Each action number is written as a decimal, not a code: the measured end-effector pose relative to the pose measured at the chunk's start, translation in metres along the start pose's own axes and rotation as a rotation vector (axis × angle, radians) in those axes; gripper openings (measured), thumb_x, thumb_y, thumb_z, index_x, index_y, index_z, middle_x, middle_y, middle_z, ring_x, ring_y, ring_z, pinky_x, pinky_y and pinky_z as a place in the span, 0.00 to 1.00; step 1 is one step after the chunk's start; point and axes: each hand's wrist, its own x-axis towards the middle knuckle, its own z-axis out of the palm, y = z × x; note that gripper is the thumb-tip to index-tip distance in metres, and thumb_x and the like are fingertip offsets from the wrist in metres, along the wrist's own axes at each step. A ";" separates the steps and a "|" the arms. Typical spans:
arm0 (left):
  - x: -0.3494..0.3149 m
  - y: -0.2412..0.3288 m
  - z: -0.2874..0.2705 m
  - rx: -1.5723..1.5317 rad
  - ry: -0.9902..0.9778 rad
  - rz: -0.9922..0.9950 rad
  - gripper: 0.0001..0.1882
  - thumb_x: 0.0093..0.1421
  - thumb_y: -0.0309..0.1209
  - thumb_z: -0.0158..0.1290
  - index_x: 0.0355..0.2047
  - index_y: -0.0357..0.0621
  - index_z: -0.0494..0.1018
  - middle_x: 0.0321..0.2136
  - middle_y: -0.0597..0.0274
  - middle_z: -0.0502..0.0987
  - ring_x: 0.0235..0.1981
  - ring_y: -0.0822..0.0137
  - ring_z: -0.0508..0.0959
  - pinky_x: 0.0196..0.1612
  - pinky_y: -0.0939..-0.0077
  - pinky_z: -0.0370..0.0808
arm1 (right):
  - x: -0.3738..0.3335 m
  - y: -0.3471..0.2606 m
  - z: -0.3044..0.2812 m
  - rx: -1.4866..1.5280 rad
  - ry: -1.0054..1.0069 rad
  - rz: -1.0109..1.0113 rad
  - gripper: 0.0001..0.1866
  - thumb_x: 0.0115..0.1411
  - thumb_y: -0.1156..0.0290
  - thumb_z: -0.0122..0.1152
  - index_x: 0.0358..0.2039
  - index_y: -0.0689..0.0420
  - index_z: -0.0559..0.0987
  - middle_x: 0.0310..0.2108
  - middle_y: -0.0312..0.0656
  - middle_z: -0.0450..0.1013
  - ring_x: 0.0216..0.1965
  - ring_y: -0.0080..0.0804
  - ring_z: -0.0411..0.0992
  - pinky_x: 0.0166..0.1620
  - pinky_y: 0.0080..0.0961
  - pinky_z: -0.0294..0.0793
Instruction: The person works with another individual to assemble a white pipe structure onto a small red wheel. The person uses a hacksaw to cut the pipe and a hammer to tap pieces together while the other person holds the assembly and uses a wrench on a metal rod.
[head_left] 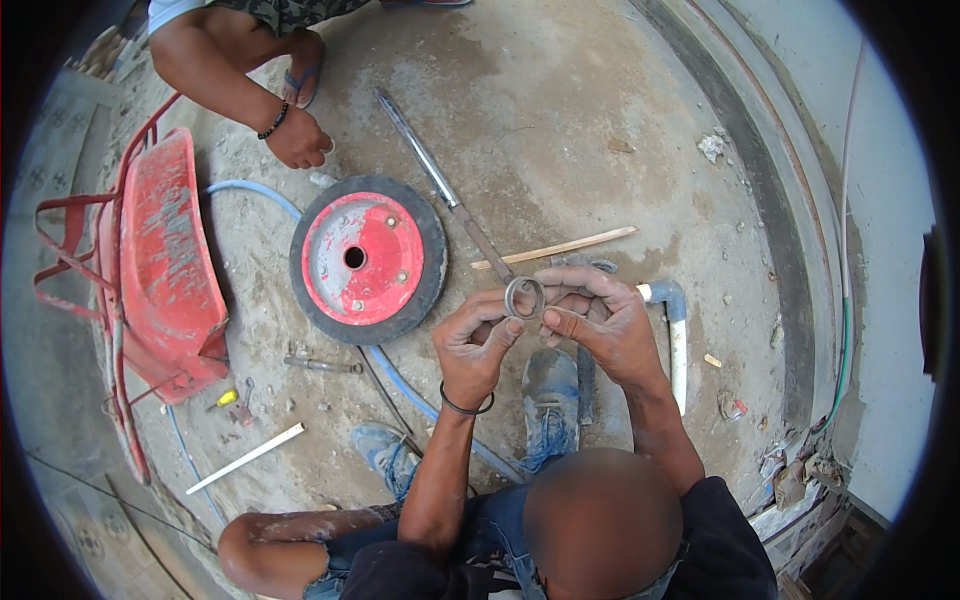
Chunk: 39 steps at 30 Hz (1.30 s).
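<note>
Between my two hands is a small round metal ring (509, 297), dull grey and tilted so that its opening shows. My left hand (468, 345) pinches its left side between thumb and fingers. The thumb and fingers of my right hand (612, 325) close on its right side. Left of my hands, a wheel (385, 262) with a black tyre and a worn red and silver hub lies flat on the ground. A long metal bar (432, 170) slants past the wheel, its near end close behind the ring.
A red wheelbarrow (160, 260) lies tipped at left. Nearby are a yellow-handled tool (227, 398), a white stick (245, 458), a metal rod (322, 365) and a blue hose (402, 385). A wooden strip (565, 246) and a pipe (678, 350) lie ahead and right. Another person's hand (297, 138) hangs beyond the wheel.
</note>
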 end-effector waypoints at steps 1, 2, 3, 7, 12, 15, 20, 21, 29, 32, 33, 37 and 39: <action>0.000 0.000 0.000 -0.011 -0.001 0.017 0.09 0.56 0.29 0.61 0.34 0.35 0.78 0.35 0.55 0.79 0.35 0.72 0.76 0.36 0.82 0.70 | 0.000 0.000 0.002 0.030 -0.015 0.010 0.21 0.56 0.73 0.67 0.49 0.66 0.74 0.38 0.43 0.75 0.38 0.23 0.74 0.39 0.19 0.77; 0.000 -0.002 -0.002 -0.009 0.002 0.018 0.09 0.56 0.29 0.61 0.34 0.35 0.78 0.35 0.55 0.79 0.35 0.72 0.76 0.36 0.82 0.70 | 0.000 0.002 0.003 0.031 -0.018 0.010 0.21 0.56 0.73 0.67 0.49 0.66 0.74 0.38 0.43 0.75 0.38 0.23 0.74 0.39 0.19 0.77; 0.001 -0.004 -0.003 -0.018 -0.003 0.008 0.10 0.56 0.29 0.61 0.35 0.35 0.78 0.35 0.55 0.79 0.35 0.72 0.76 0.37 0.82 0.70 | 0.001 0.006 0.003 0.000 0.003 -0.010 0.22 0.55 0.74 0.67 0.49 0.66 0.73 0.38 0.43 0.75 0.39 0.24 0.74 0.40 0.19 0.77; -0.002 -0.002 -0.005 -0.085 0.005 -0.179 0.13 0.58 0.24 0.58 0.43 0.31 0.75 0.39 0.52 0.79 0.41 0.69 0.78 0.45 0.77 0.74 | 0.000 0.009 0.007 -0.028 0.094 -0.091 0.22 0.53 0.77 0.68 0.48 0.66 0.73 0.38 0.42 0.75 0.40 0.25 0.74 0.43 0.21 0.77; 0.002 -0.001 0.001 -0.188 0.063 -0.175 0.17 0.58 0.24 0.58 0.47 0.31 0.73 0.37 0.54 0.80 0.38 0.70 0.79 0.43 0.77 0.75 | 0.002 0.017 0.005 -0.024 0.115 -0.074 0.21 0.52 0.79 0.69 0.46 0.66 0.74 0.38 0.42 0.76 0.40 0.24 0.74 0.44 0.21 0.77; 0.002 -0.009 -0.008 -0.123 0.037 -0.239 0.18 0.57 0.25 0.60 0.46 0.30 0.74 0.35 0.54 0.80 0.35 0.70 0.79 0.39 0.76 0.77 | 0.002 0.031 0.004 -0.081 0.108 -0.044 0.22 0.51 0.76 0.70 0.46 0.65 0.74 0.38 0.43 0.75 0.40 0.27 0.74 0.44 0.22 0.77; 0.000 -0.057 -0.059 0.454 -0.129 -0.547 0.11 0.54 0.24 0.59 0.38 0.33 0.79 0.27 0.56 0.82 0.27 0.71 0.81 0.34 0.77 0.77 | -0.026 0.079 -0.057 -1.021 0.219 -0.078 0.27 0.49 0.63 0.72 0.46 0.64 0.74 0.36 0.49 0.72 0.39 0.43 0.73 0.43 0.35 0.74; -0.004 -0.065 -0.068 0.685 -0.187 -0.624 0.09 0.52 0.24 0.60 0.34 0.34 0.80 0.25 0.55 0.82 0.26 0.70 0.81 0.33 0.77 0.77 | -0.036 0.101 -0.082 -1.225 0.366 0.001 0.28 0.49 0.61 0.71 0.47 0.64 0.73 0.35 0.51 0.71 0.38 0.48 0.71 0.43 0.39 0.72; -0.035 -0.101 -0.086 1.060 -0.275 -0.545 0.10 0.46 0.30 0.63 0.30 0.42 0.81 0.25 0.52 0.81 0.27 0.60 0.81 0.34 0.69 0.76 | -0.046 0.100 -0.162 -1.734 0.763 0.088 0.37 0.46 0.68 0.72 0.56 0.59 0.66 0.41 0.53 0.67 0.44 0.55 0.68 0.45 0.44 0.71; -0.025 -0.095 -0.070 1.057 -0.217 -0.455 0.12 0.46 0.31 0.63 0.31 0.40 0.81 0.26 0.50 0.80 0.28 0.57 0.81 0.35 0.69 0.76 | -0.054 0.098 -0.231 -1.532 0.613 0.361 0.37 0.40 0.65 0.76 0.49 0.60 0.68 0.36 0.52 0.73 0.39 0.52 0.73 0.42 0.40 0.73; -0.023 -0.093 -0.072 1.073 -0.181 -0.465 0.12 0.46 0.31 0.63 0.31 0.40 0.81 0.26 0.50 0.80 0.28 0.57 0.81 0.35 0.69 0.76 | -0.055 0.095 -0.239 -1.372 0.546 0.387 0.35 0.39 0.64 0.77 0.46 0.60 0.69 0.33 0.51 0.75 0.36 0.50 0.75 0.41 0.38 0.74; -0.010 -0.079 -0.090 0.799 0.350 -0.242 0.11 0.53 0.31 0.61 0.34 0.37 0.80 0.25 0.57 0.81 0.25 0.68 0.80 0.32 0.76 0.75 | -0.060 0.096 -0.230 -1.367 0.551 0.229 0.25 0.41 0.68 0.72 0.38 0.60 0.71 0.26 0.48 0.74 0.28 0.46 0.74 0.37 0.36 0.74; -0.002 -0.070 -0.105 0.681 0.599 -0.163 0.11 0.55 0.30 0.60 0.35 0.37 0.79 0.25 0.61 0.81 0.24 0.72 0.78 0.31 0.77 0.75 | -0.059 0.078 -0.217 -1.307 0.566 0.208 0.22 0.42 0.69 0.70 0.38 0.60 0.71 0.26 0.45 0.73 0.27 0.43 0.73 0.36 0.36 0.74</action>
